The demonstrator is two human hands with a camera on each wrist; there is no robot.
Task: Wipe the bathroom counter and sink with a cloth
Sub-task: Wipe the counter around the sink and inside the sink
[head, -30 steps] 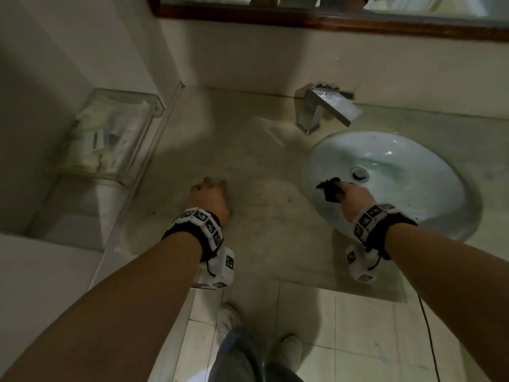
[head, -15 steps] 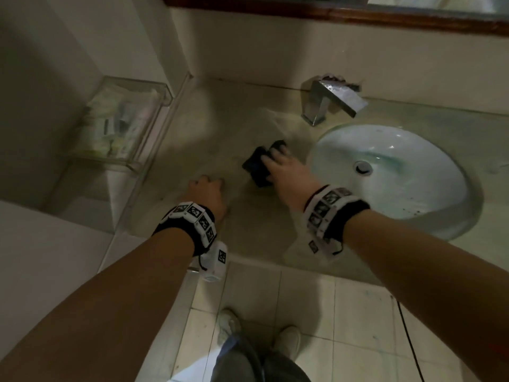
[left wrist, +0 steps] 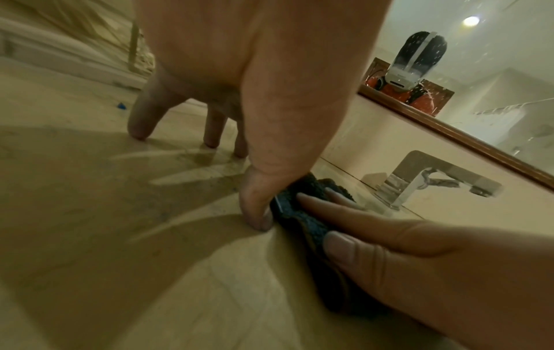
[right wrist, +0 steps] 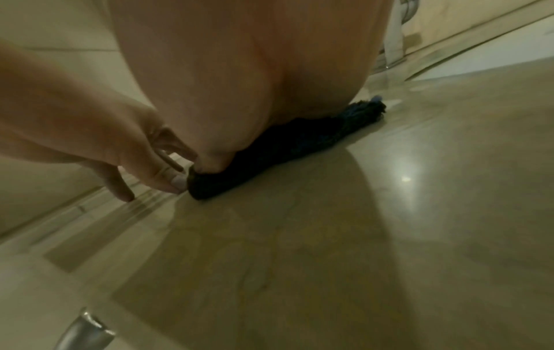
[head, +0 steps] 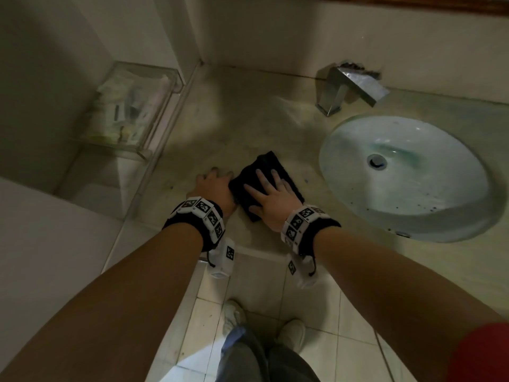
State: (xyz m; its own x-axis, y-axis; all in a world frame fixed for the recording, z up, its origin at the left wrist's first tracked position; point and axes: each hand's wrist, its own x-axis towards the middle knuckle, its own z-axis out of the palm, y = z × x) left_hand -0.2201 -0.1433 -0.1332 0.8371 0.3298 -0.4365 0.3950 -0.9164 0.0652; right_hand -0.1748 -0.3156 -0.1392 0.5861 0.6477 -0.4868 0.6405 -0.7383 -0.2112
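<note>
A black cloth (head: 268,165) lies flat on the beige counter (head: 234,119), left of the round sink (head: 429,197). My right hand (head: 271,197) presses down on it with straight, spread fingers. The right wrist view shows the palm on top of the cloth (right wrist: 270,151). My left hand (head: 214,186) is propped on its fingertips on the counter just left of the cloth. In the left wrist view its thumb (left wrist: 257,208) touches the edge of the cloth (left wrist: 302,220), with the right hand's fingers (left wrist: 374,227) lying over it.
A chrome faucet (head: 349,86) stands behind the sink by the back wall. A clear tray (head: 159,78) of toiletry packets sits on a lower ledge at the left. The counter's front edge is just under my wrists, with tiled floor below.
My right hand carried the cloth out of the sink basin, leftward over the counter, then back toward the front edge beside my left hand. The left hand stayed propped in place.
</note>
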